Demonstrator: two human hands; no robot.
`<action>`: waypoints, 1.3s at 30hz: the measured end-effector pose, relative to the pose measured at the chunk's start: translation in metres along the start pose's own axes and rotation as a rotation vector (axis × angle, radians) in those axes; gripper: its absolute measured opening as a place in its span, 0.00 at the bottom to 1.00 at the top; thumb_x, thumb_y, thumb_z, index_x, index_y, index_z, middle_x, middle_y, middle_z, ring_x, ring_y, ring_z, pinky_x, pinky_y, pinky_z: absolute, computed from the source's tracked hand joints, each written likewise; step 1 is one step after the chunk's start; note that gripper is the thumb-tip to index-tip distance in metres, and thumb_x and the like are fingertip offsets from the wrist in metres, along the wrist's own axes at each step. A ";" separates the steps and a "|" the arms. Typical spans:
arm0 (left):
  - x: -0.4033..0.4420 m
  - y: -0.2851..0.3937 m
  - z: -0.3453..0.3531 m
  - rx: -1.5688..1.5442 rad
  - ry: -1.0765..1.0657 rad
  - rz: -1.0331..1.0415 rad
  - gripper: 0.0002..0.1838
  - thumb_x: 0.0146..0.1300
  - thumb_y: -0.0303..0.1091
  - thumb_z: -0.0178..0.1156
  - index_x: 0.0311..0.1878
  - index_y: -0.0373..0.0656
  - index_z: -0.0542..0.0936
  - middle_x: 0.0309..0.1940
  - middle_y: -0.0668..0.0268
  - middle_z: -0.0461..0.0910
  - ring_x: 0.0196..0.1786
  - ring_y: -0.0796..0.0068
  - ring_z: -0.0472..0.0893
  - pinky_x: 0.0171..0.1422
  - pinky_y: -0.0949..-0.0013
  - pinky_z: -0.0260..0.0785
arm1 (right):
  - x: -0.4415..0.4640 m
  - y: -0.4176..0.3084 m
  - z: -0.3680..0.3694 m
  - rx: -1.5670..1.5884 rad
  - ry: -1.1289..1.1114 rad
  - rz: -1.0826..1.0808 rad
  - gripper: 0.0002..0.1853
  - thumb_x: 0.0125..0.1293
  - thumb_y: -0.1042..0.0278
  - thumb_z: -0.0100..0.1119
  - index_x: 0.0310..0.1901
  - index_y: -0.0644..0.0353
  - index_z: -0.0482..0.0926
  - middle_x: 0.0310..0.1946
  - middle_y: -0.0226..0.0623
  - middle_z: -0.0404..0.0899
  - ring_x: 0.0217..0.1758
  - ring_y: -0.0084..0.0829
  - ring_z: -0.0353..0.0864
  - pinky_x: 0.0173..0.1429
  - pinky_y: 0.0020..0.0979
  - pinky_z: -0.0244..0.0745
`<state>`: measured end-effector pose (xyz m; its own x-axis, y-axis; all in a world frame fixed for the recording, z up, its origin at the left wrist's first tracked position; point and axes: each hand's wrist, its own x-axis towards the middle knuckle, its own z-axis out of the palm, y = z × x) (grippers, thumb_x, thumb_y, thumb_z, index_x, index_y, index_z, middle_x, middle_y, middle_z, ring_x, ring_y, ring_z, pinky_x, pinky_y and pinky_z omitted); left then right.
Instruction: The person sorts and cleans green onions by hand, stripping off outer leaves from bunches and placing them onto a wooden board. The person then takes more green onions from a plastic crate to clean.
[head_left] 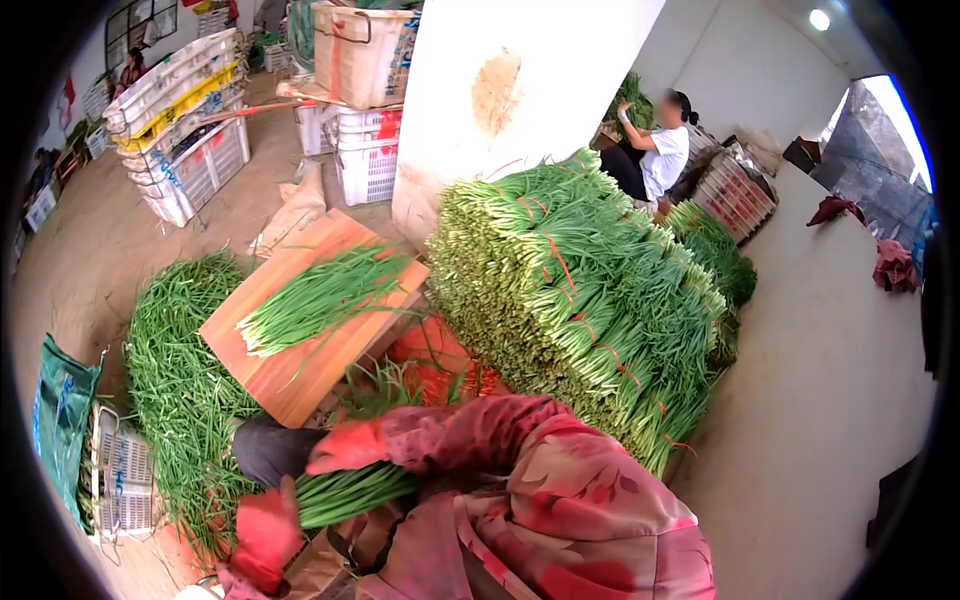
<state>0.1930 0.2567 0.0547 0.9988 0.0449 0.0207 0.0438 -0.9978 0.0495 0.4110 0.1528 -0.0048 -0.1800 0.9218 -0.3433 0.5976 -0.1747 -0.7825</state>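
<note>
Both of my hands are in red gloves, low in the head view, at a bundle of green stalks (355, 494) across my lap. My right hand (347, 447) lies over the upper edge of the bundle, its fingers wrapped on the stalks. At the bundle's left end is my left hand (268, 535), closed around the stalk ends with the thumb up. Beyond them, a loose bunch of green stalks (310, 297) rests on a tilted wooden board (237, 330), pale ends toward the lower left.
Left of the board lies a heap of loose greens (180, 370). A tall stack of tied bundles (590, 290) stands to the right, beside a white pillar (450, 90). White crates (205, 160) are piled at the back left. Another person (665, 155) sits at the back right.
</note>
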 end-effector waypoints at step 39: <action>-0.142 -0.020 -0.049 0.535 -0.153 -0.526 0.36 0.49 0.24 0.54 0.67 0.41 0.66 0.27 0.59 0.71 0.24 0.59 0.72 0.30 0.58 0.66 | 0.019 0.062 -0.114 -0.538 0.614 0.022 0.15 0.66 0.58 0.55 0.50 0.55 0.79 0.41 0.42 0.82 0.43 0.42 0.82 0.46 0.38 0.77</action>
<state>0.0491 0.2729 0.0998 0.8338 0.5519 -0.0126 0.4804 -0.7365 -0.4762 0.5340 0.1993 -0.0008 0.2034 0.9727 0.1119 0.9173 -0.1493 -0.3691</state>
